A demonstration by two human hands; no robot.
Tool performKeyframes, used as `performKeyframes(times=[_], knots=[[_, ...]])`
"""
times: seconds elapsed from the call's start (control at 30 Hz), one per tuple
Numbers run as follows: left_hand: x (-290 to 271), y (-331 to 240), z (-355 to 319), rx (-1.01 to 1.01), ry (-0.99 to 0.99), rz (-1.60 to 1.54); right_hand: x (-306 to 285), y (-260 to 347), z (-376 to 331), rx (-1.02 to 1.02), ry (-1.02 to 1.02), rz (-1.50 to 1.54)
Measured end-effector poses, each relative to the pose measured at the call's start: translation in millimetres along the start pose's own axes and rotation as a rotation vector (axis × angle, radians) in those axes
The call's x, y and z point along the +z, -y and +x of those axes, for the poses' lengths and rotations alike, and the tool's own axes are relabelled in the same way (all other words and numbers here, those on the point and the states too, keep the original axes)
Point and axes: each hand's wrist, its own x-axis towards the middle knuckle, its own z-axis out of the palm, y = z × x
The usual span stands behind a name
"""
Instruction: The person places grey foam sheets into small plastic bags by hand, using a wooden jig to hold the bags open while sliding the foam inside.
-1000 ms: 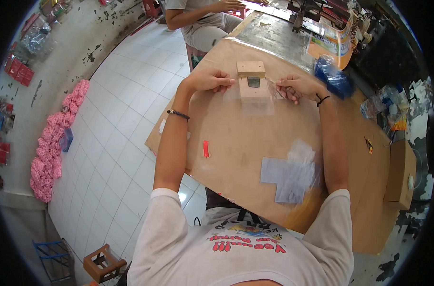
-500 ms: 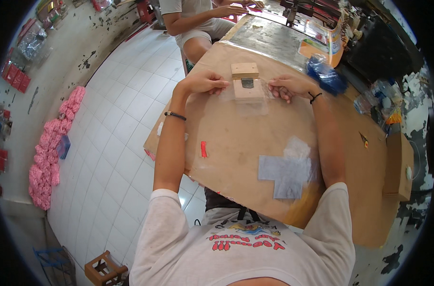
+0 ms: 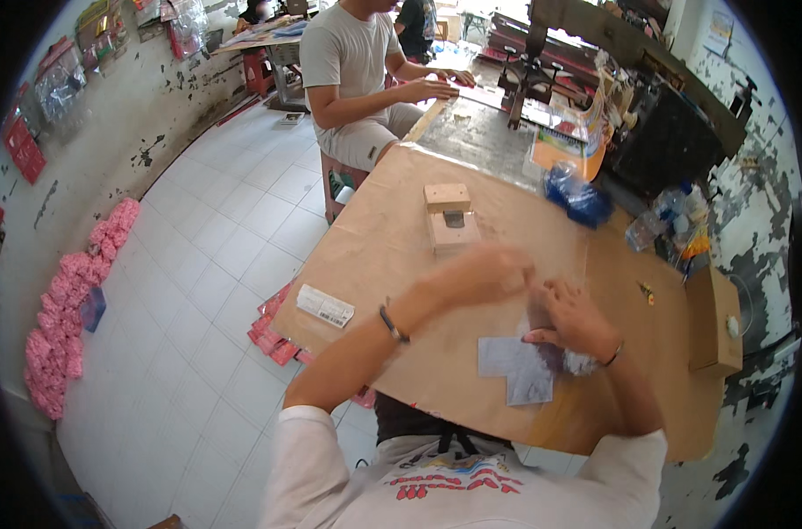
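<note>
A person in a white printed T-shirt leans over a worktop (image 3: 392,264) covered in brown paper, both hands raised just above a small stack of clear plastic sleeves (image 3: 517,368) lying near the front edge. The left hand (image 3: 480,273), blurred by motion, hovers above the paper with a dark band at the wrist; whether its fingers are spread or pressed together cannot be told. The right hand (image 3: 575,319) sits just over the sleeves, its fingers curled and partly spread, and a thin clear film (image 3: 555,264) appears to rise between the two hands, though the grip on it is not clear. Farther back on the worktop stands a small wooden block jig (image 3: 451,218), well apart from the hands. A blue plastic bag (image 3: 575,196) lies to the right of it, and a cardboard box (image 3: 714,319) rests at the right edge. A white label (image 3: 325,305) lies near the left edge. Beyond, another person in a grey shirt (image 3: 348,62) sits at a second table. Pink bundles (image 3: 70,304) line the tiled floor by the wall.
</note>
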Motion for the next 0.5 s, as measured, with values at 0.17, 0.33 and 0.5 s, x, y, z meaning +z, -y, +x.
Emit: performKeyframes(times=[0.17,0.33,0.5], knots=[[63.9,-23.3,-9.0,0.141,0.246,0.017,34.8,-1.2,-9.1,0.233,-0.094,0.33],[65.1,-10.0,-8.3,0.115,0.177,-0.053,47.4,-5.2,-5.2,0.302,-0.288,0.53],[58.4,-19.2,-7.4,0.073,0.179,0.029,50.8,-3.7,-5.9,0.182,-0.483,0.401]])
